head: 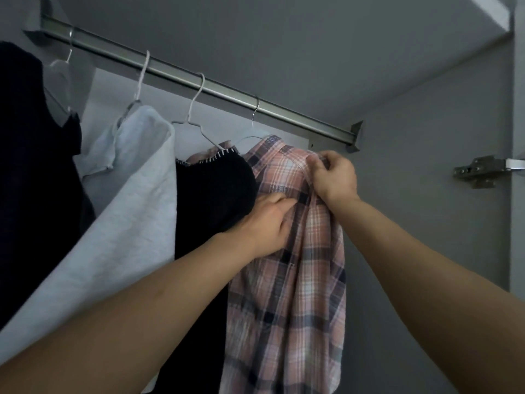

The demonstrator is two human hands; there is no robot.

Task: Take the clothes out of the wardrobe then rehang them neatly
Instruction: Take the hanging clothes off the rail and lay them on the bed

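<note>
the right hand [333, 174] is pinching the plaid shirt [295, 251] at its shoulder while the left hand [267, 223], fingers straight, is pressing its front, likely to square it on its hanger [252, 129].

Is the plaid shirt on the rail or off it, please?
On it: the plaid shirt hangs from a hanger hooked over the rail, while the right hand pinches its shoulder.

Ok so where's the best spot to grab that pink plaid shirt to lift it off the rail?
Probably not by the cloth. The pink plaid shirt hangs at the right end of the rail from a thin wire hanger. Pinch the hanger's neck just under the hook, coming from the front and below, then lift. The right hand already grips the shoulder nearby.
</note>
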